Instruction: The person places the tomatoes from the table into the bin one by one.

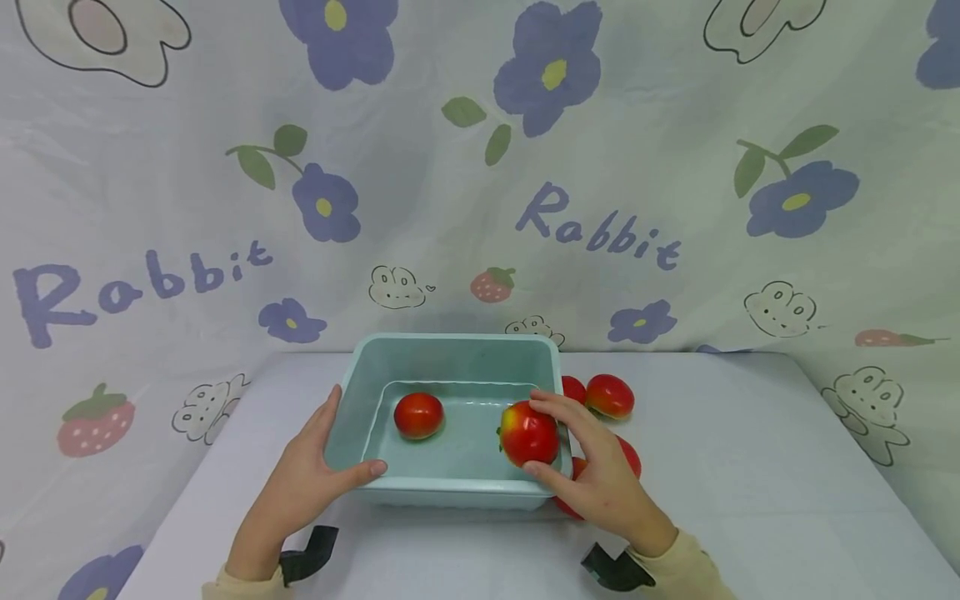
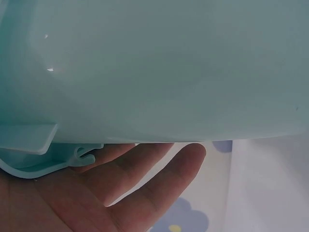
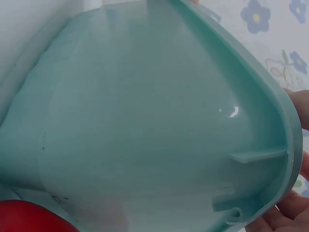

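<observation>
A pale green plastic bin sits on the table. My left hand holds its front left corner, thumb over the rim and fingers along the outside; in the left wrist view those fingers show below the bin's wall. My right hand grips a red tomato with a yellowish patch, above the bin's right side. That tomato cannot be made out in the right wrist view, where the bin's outer wall covers most of the picture. Another tomato lies inside the bin, left of centre.
Several more tomatoes lie on the table right of the bin, some partly hidden by it and my right hand. One red tomato shows low in the right wrist view. A patterned cloth hangs behind the white table.
</observation>
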Action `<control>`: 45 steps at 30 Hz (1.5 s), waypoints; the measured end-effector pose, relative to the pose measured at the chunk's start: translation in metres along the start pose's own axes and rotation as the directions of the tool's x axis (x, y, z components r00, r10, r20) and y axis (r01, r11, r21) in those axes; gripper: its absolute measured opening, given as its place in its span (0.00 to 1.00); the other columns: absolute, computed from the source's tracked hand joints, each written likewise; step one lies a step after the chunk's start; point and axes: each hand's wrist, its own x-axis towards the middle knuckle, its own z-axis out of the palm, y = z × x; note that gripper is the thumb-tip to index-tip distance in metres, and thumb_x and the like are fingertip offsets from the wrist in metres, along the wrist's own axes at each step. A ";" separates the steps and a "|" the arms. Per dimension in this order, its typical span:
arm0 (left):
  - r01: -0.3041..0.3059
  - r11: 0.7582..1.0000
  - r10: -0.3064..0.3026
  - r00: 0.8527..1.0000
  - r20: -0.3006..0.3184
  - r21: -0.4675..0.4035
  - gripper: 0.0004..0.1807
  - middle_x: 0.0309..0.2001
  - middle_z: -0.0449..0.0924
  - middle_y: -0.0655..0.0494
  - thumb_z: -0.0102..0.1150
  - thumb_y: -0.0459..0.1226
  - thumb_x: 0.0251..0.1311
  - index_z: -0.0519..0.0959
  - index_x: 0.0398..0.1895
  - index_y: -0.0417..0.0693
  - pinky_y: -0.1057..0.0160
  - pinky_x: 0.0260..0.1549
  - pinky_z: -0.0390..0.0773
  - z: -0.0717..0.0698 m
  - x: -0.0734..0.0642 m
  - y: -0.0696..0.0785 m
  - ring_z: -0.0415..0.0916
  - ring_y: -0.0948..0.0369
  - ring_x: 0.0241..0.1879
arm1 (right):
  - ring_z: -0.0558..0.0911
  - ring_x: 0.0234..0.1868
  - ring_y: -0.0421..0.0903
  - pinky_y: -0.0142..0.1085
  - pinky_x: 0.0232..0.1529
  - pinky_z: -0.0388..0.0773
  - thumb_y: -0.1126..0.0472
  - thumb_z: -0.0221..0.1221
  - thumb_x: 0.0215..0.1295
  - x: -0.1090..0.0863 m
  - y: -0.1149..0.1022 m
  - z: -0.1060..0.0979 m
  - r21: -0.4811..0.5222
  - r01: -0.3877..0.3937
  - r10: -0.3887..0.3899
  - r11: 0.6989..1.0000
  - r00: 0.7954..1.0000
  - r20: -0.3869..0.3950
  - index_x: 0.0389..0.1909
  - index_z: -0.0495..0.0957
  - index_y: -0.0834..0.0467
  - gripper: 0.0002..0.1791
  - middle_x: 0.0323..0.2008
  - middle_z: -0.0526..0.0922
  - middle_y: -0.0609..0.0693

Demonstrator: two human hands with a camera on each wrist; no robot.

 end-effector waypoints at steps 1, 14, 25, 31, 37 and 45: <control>-0.003 1.000 0.003 1.000 -0.001 -0.002 0.61 0.72 0.42 0.46 0.66 0.58 0.46 0.35 0.73 0.52 0.34 0.57 0.55 0.000 0.000 0.000 0.45 0.43 0.69 | 0.67 0.62 0.42 0.40 0.49 0.77 0.55 0.69 0.51 0.000 0.000 0.000 -0.004 0.002 -0.002 1.000 1.000 0.001 0.64 0.64 0.44 0.38 0.63 0.66 0.43; -0.001 1.000 0.001 1.000 -0.004 -0.004 0.61 0.72 0.43 0.47 0.65 0.58 0.46 0.36 0.73 0.51 0.34 0.57 0.57 0.000 0.000 0.000 0.48 0.43 0.68 | 0.73 0.55 0.45 0.37 0.51 0.76 0.67 0.67 0.50 0.003 0.013 -0.014 0.019 0.084 -0.081 0.996 0.990 -0.119 0.60 0.69 0.52 0.34 0.58 0.72 0.47; -0.012 1.000 0.012 1.000 -0.002 -0.017 0.60 0.72 0.42 0.48 0.66 0.57 0.46 0.36 0.73 0.53 0.35 0.58 0.56 0.000 0.001 -0.001 0.46 0.44 0.69 | 0.74 0.54 0.47 0.29 0.55 0.71 0.77 0.62 0.50 0.013 -0.006 -0.038 0.015 0.072 -0.068 0.997 0.980 -0.185 0.55 0.69 0.68 0.28 0.54 0.73 0.60; -0.017 1.000 0.016 1.000 -0.006 -0.022 0.61 0.73 0.42 0.49 0.67 0.57 0.46 0.37 0.73 0.51 0.35 0.58 0.56 0.000 0.001 0.000 0.45 0.45 0.69 | 0.74 0.55 0.47 0.26 0.54 0.70 0.75 0.63 0.51 0.014 0.000 -0.045 -0.036 0.010 -0.017 0.999 0.980 -0.198 0.56 0.69 0.67 0.28 0.55 0.73 0.58; -0.011 1.000 0.011 1.000 -0.005 -0.026 0.61 0.73 0.42 0.49 0.67 0.57 0.46 0.36 0.73 0.52 0.35 0.58 0.57 0.000 0.001 0.001 0.46 0.45 0.69 | 0.73 0.54 0.41 0.23 0.52 0.70 0.75 0.62 0.51 0.017 0.009 -0.052 -0.049 -0.001 -0.010 0.999 0.974 -0.226 0.57 0.68 0.68 0.29 0.55 0.73 0.59; 0.006 1.000 -0.006 1.000 0.001 -0.013 0.60 0.72 0.43 0.47 0.66 0.57 0.46 0.37 0.74 0.51 0.33 0.56 0.58 -0.001 0.001 0.003 0.48 0.43 0.67 | 0.71 0.57 0.50 0.28 0.55 0.69 0.75 0.62 0.54 0.019 0.024 -0.063 -0.055 -0.027 0.013 0.998 0.970 -0.242 0.58 0.68 0.68 0.28 0.56 0.73 0.59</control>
